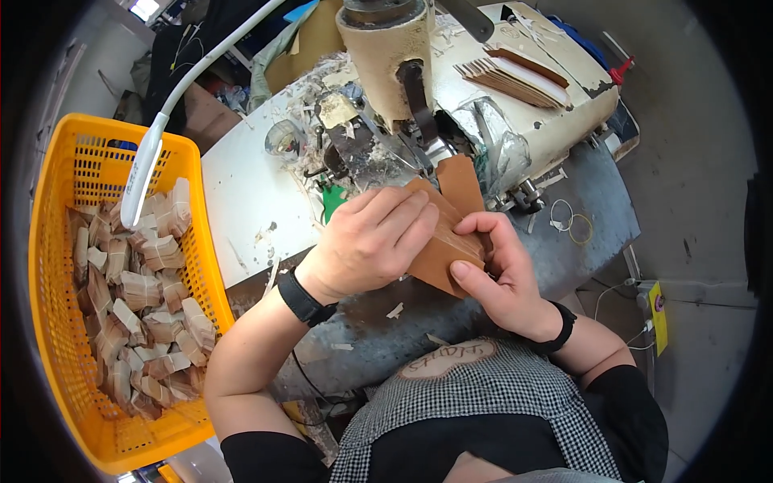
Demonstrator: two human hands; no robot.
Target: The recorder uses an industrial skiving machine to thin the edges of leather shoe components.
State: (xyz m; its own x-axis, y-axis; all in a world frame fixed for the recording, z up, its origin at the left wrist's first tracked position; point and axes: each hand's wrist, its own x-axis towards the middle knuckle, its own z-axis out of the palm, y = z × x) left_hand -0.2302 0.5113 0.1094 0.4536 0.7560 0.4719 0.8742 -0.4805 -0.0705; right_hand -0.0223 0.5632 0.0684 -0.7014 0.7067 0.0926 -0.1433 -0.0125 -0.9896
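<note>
In front of the machine, a stack of brown leather-like pieces [439, 271] is held between my hands, its layered edges fanned slightly. My right hand [503, 278] grips the right side, thumb on the near face and fingers behind. Across the upper left of the stack lies my left hand [378, 232], fingers bent together over its edge; its thumb is hidden. Just beyond, another brown piece [460, 183] rests by the machine's working head. The sewing-type machine [382, 56] has a worn cream body, with scraps and lint around its metal parts.
At left stands a yellow plastic crate [211, 258] full of tied bundles of pale brown pieces [141, 290]. A white lamp [147, 169] hangs over it. A clear cup [284, 139] sits on the white tabletop [241, 185]. Another stack of pieces [515, 76] lies on the machine bed.
</note>
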